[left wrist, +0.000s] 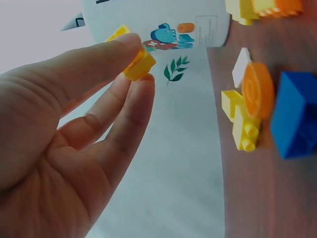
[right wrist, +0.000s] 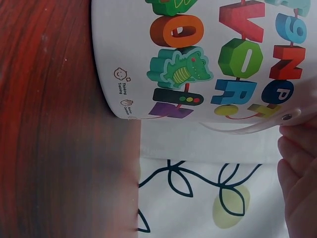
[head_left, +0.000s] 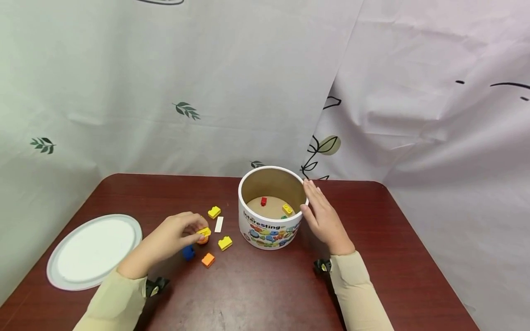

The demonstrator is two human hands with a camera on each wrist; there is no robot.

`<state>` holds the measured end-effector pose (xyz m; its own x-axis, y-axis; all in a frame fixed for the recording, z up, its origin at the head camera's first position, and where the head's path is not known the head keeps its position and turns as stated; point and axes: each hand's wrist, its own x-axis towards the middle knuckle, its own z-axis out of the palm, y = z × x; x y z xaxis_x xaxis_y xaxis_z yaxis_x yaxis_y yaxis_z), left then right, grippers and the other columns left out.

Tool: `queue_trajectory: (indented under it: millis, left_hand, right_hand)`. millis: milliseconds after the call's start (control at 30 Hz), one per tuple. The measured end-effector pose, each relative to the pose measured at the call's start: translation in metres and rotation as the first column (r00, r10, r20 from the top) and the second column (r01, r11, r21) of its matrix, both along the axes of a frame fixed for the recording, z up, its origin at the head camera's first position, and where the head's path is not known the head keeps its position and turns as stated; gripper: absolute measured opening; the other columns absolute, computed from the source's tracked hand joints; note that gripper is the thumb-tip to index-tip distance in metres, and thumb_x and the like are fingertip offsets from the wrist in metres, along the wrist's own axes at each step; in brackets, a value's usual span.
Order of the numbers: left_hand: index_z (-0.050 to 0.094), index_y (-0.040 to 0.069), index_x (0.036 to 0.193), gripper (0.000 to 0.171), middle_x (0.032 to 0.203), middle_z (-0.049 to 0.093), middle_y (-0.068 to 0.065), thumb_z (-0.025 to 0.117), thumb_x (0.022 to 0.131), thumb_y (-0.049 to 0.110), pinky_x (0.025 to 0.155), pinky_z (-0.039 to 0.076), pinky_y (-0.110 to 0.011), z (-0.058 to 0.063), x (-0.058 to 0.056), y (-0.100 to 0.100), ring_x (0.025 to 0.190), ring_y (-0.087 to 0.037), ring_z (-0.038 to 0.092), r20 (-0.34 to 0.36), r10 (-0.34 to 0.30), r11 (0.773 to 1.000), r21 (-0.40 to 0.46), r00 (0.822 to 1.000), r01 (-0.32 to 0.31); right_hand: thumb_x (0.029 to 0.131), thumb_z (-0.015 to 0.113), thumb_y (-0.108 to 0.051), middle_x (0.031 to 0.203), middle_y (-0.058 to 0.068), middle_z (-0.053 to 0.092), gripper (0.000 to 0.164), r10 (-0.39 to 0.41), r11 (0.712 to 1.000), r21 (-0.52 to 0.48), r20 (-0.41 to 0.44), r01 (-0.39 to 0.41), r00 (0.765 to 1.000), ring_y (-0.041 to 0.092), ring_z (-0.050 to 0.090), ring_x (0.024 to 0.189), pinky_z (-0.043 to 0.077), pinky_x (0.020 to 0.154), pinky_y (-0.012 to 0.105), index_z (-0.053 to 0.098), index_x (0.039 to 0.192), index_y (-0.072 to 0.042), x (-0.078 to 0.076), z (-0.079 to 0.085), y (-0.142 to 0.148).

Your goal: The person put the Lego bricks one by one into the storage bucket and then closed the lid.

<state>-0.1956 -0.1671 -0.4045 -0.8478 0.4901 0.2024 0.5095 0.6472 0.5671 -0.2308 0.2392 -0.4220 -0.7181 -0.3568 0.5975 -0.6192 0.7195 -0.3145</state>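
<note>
My left hand (head_left: 174, 235) pinches a small yellow brick (left wrist: 141, 65) between thumb and fingertips, above the loose bricks on the table. Under it lie an orange round piece (left wrist: 258, 90) and a blue brick (head_left: 188, 252). To the right of that hand stands a white printed tub (head_left: 269, 236), its top uncovered. On the tub's floor are a red brick (head_left: 263, 201), a yellow brick (head_left: 287, 209) and a bit of green (head_left: 284, 217). My right hand (head_left: 327, 225) rests against the tub's right rim with its fingers extended.
Around the left hand lie yellow bricks (head_left: 225, 243), an orange brick (head_left: 208, 259) and a white flat piece (head_left: 219, 224). A white round lid (head_left: 93, 250) lies at the table's left. A patterned curtain (head_left: 248, 82) hangs behind the dark red table (head_left: 248, 294).
</note>
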Motion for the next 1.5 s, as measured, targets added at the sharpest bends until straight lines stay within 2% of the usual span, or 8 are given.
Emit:
queue_trajectory:
  millis: [167,300,467,667,900,1167,1367,1500]
  left_hand:
    - [0.070,0.015,0.103,0.020,0.098,0.065,0.006,0.079,0.087,0.006,0.078,0.059,-0.033,0.005,-0.004,0.010,0.088,-0.012,0.066,-0.038,0.028,1.000,0.014,0.999,-0.027]
    - [0.070,0.013,0.105,0.021,0.102,0.067,0.002,0.080,0.087,0.006,0.079,0.060,-0.040,0.009,-0.008,0.018,0.091,-0.018,0.068,-0.072,0.046,0.998,0.040,0.996,-0.043]
    - [0.070,0.015,0.109,0.023,0.103,0.066,0.005,0.078,0.089,0.009,0.083,0.059,-0.040,0.018,-0.013,0.029,0.093,-0.015,0.066,-0.098,0.059,0.997,0.062,0.993,-0.053]
    - [0.070,0.014,0.109,0.023,0.103,0.065,0.004,0.079,0.089,0.008,0.084,0.059,-0.037,0.032,-0.018,0.042,0.094,-0.014,0.067,-0.124,0.041,0.990,0.137,0.991,-0.024]
    - [0.070,0.012,0.112,0.025,0.107,0.066,0.000,0.079,0.088,0.008,0.087,0.059,-0.039,0.049,-0.022,0.060,0.096,-0.016,0.067,-0.129,0.030,0.983,0.185,0.991,-0.006]
    - [0.071,0.006,0.110,0.024,0.104,0.067,-0.004,0.079,0.087,0.003,0.087,0.058,-0.034,0.060,-0.030,0.082,0.095,-0.018,0.068,-0.246,-0.031,0.970,0.228,0.969,0.089]
    - [0.070,0.007,0.111,0.024,0.103,0.067,-0.004,0.078,0.089,0.007,0.084,0.058,-0.035,0.065,-0.038,0.102,0.094,-0.018,0.067,-0.285,-0.052,0.975,0.193,0.957,0.111]
    - [0.070,0.006,0.112,0.022,0.103,0.068,-0.005,0.077,0.091,0.009,0.083,0.057,-0.036,0.063,-0.047,0.113,0.094,-0.018,0.067,-0.280,-0.060,0.981,0.161,0.958,0.108]
  right_hand:
    - [0.109,0.042,-0.041,0.158,0.017,0.040,0.062,0.004,1.000,-0.001,-0.002,-0.004,1.000,0.032,0.033,0.148,0.015,0.124,0.030,0.039,0.152,0.003,-0.001,-0.001,-0.001]
    - [0.106,0.051,-0.029,0.158,0.017,0.040,0.058,0.004,1.000,-0.001,0.000,-0.004,1.000,0.032,0.033,0.148,0.014,0.124,0.029,0.039,0.153,0.003,-0.001,-0.001,-0.001]
    - [0.103,0.057,-0.021,0.158,0.016,0.039,0.058,0.003,1.000,-0.001,0.001,-0.003,1.000,0.030,0.032,0.149,0.014,0.124,0.029,0.039,0.153,0.002,0.000,-0.002,-0.001]
    - [0.109,0.045,-0.037,0.159,0.016,0.039,0.060,0.009,1.000,-0.006,-0.008,-0.009,1.000,0.031,0.033,0.149,0.015,0.124,0.030,0.039,0.153,0.002,-0.001,-0.002,0.001]
    - [0.109,0.044,-0.038,0.158,0.016,0.040,0.060,0.010,1.000,-0.005,-0.014,-0.010,1.000,0.032,0.034,0.148,0.015,0.124,0.029,0.039,0.153,0.002,-0.001,-0.002,0.000]
    - [0.109,0.039,-0.043,0.157,0.018,0.041,0.063,0.025,1.000,-0.012,-0.040,-0.025,0.999,0.034,0.035,0.147,0.016,0.124,0.029,0.040,0.152,0.004,-0.001,-0.001,0.001]
    - [0.109,0.039,-0.043,0.156,0.018,0.042,0.063,0.027,0.999,-0.017,-0.048,-0.028,0.998,0.036,0.037,0.146,0.015,0.124,0.029,0.040,0.152,0.004,-0.002,-0.001,0.001]
    - [0.109,0.040,-0.042,0.157,0.017,0.041,0.062,0.031,0.999,-0.018,-0.042,-0.032,0.999,0.037,0.036,0.146,0.015,0.124,0.029,0.040,0.152,0.003,-0.002,-0.001,0.001]
